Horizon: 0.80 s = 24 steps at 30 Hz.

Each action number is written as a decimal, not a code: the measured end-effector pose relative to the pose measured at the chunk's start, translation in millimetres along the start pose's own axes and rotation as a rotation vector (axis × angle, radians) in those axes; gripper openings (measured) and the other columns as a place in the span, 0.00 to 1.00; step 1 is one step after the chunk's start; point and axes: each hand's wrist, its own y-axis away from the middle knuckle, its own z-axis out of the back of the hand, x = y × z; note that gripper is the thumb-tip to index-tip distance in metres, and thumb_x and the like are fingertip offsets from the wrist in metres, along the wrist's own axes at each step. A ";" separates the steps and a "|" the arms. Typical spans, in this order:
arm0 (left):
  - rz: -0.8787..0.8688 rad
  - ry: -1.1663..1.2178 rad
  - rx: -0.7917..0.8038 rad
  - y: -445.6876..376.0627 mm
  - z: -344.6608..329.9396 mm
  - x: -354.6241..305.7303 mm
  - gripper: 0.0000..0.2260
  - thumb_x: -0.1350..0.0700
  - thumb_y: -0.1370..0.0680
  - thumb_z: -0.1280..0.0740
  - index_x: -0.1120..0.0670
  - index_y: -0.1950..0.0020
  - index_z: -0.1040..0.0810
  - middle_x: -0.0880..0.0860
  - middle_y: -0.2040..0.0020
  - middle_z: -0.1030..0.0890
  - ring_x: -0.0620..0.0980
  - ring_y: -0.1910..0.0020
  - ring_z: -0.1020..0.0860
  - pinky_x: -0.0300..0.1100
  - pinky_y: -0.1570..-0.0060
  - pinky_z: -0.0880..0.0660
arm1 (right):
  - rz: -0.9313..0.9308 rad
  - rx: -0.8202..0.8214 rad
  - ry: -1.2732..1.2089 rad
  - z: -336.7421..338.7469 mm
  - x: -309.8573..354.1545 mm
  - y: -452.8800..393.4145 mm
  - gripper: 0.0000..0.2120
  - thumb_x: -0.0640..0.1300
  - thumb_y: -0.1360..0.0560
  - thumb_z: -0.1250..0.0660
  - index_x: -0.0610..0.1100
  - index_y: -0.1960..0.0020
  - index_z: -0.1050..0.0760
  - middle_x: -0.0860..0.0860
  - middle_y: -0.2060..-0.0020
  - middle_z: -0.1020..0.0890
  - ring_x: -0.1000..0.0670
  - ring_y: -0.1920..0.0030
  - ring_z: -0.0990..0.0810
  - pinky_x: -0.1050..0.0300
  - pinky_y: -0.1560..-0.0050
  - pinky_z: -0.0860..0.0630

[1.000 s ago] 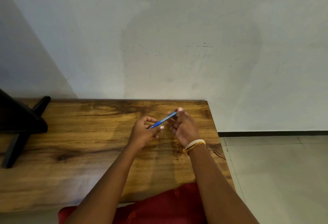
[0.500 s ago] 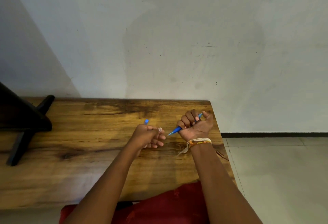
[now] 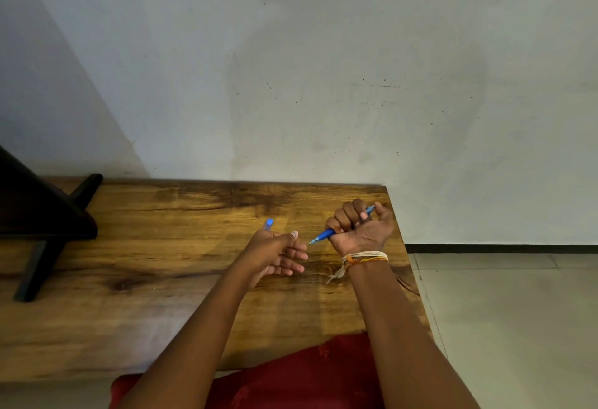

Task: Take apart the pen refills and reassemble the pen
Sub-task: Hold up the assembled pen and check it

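Note:
My right hand (image 3: 360,229) is a fist around the blue pen body (image 3: 326,234), whose bare tip points left and down toward my left hand. The pen's back end sticks out past my thumb at the upper right. My left hand (image 3: 276,251) holds the blue pen cap (image 3: 269,224), only its top end showing above the hand; its fingers have begun to loosen below. Both hands hover just above the wooden table (image 3: 155,246), a few centimetres apart. No loose refill is visible.
A black stand (image 3: 42,230) with slanted legs sits on the table's left end. The table's right edge drops to a tiled floor (image 3: 517,327). A plain wall (image 3: 323,68) rises right behind the table. Red cloth (image 3: 291,376) covers my lap below.
One second ago both hands held the capped pen together. The cap came off and the hands separated. Since half a second ago the left fingers have loosened slightly.

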 end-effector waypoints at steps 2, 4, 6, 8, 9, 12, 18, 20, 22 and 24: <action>0.000 0.018 0.015 -0.4 1.1 0.8 0.17 0.50 0.21 0.38 0.63 0.51 0.18 0.57 0.60 0.14 0.53 0.66 0.16 0.41 0.64 0.23 | -0.002 -0.003 -0.007 -0.3 0.2 -0.2 0.18 0.57 0.37 0.43 0.46 0.79 0.38 0.53 0.83 0.40 0.52 0.76 0.51 0.64 0.74 0.47; -0.001 0.030 0.032 -1.2 2.2 1.7 0.17 0.49 0.21 0.39 0.62 0.51 0.18 0.58 0.60 0.14 0.53 0.65 0.16 0.41 0.64 0.22 | -0.006 -0.003 -0.007 -1.2 0.3 0.2 0.18 0.57 0.37 0.43 0.46 0.78 0.38 0.53 0.83 0.40 0.52 0.76 0.51 0.63 0.75 0.47; 0.004 0.042 0.048 -1.8 3.4 2.3 0.18 0.48 0.20 0.40 0.61 0.52 0.18 0.58 0.59 0.14 0.53 0.65 0.16 0.41 0.65 0.22 | -0.007 -0.005 -0.008 -2.5 0.5 0.2 0.18 0.56 0.36 0.43 0.46 0.79 0.38 0.53 0.83 0.40 0.52 0.76 0.51 0.63 0.75 0.48; 0.012 0.061 0.063 -2.6 4.6 2.9 0.20 0.47 0.20 0.41 0.61 0.52 0.17 0.58 0.58 0.14 0.53 0.64 0.16 0.40 0.66 0.21 | -0.011 -0.008 -0.017 -2.9 0.7 -0.5 0.20 0.56 0.33 0.45 0.46 0.79 0.38 0.53 0.83 0.40 0.52 0.76 0.51 0.63 0.75 0.48; 0.016 0.069 0.070 -2.9 5.3 3.4 0.20 0.46 0.20 0.41 0.61 0.52 0.17 0.59 0.58 0.14 0.54 0.63 0.16 0.40 0.66 0.21 | -0.014 -0.007 -0.022 -2.9 0.8 -0.9 0.22 0.57 0.31 0.47 0.46 0.79 0.38 0.53 0.83 0.40 0.52 0.76 0.50 0.63 0.75 0.48; 0.024 0.068 0.082 -3.4 6.7 4.8 0.22 0.45 0.20 0.42 0.61 0.52 0.17 0.59 0.57 0.14 0.54 0.63 0.15 0.40 0.65 0.21 | -0.011 0.006 0.000 -4.0 0.2 -0.4 0.22 0.58 0.31 0.46 0.46 0.78 0.38 0.53 0.83 0.40 0.52 0.76 0.50 0.62 0.75 0.48; 0.027 0.077 0.097 -5.2 7.5 6.3 0.23 0.45 0.20 0.44 0.61 0.51 0.17 0.58 0.58 0.14 0.53 0.63 0.15 0.41 0.64 0.21 | 0.013 0.048 0.050 -7.0 0.1 1.3 0.18 0.57 0.36 0.43 0.46 0.78 0.37 0.53 0.82 0.40 0.52 0.76 0.50 0.63 0.74 0.47; 0.030 0.093 0.110 -5.9 7.8 6.4 0.23 0.44 0.20 0.44 0.60 0.51 0.17 0.58 0.57 0.14 0.53 0.62 0.15 0.41 0.63 0.21 | 0.018 0.065 0.065 -8.4 -0.5 2.0 0.18 0.57 0.36 0.44 0.46 0.78 0.37 0.53 0.83 0.40 0.52 0.76 0.50 0.63 0.75 0.47; 0.036 0.117 0.127 -6.5 8.1 6.3 0.24 0.44 0.20 0.45 0.60 0.51 0.17 0.58 0.56 0.14 0.53 0.61 0.15 0.42 0.62 0.21 | 0.026 0.072 0.076 -10.2 -0.6 2.3 0.18 0.56 0.36 0.44 0.46 0.78 0.38 0.53 0.83 0.40 0.52 0.76 0.50 0.64 0.75 0.46; 0.040 0.141 0.139 -7.2 8.6 6.7 0.24 0.43 0.20 0.45 0.60 0.51 0.17 0.58 0.56 0.14 0.53 0.61 0.15 0.42 0.61 0.21 | 0.038 0.076 0.084 -12.1 0.0 2.8 0.18 0.56 0.36 0.44 0.46 0.79 0.38 0.53 0.83 0.40 0.52 0.76 0.50 0.64 0.75 0.46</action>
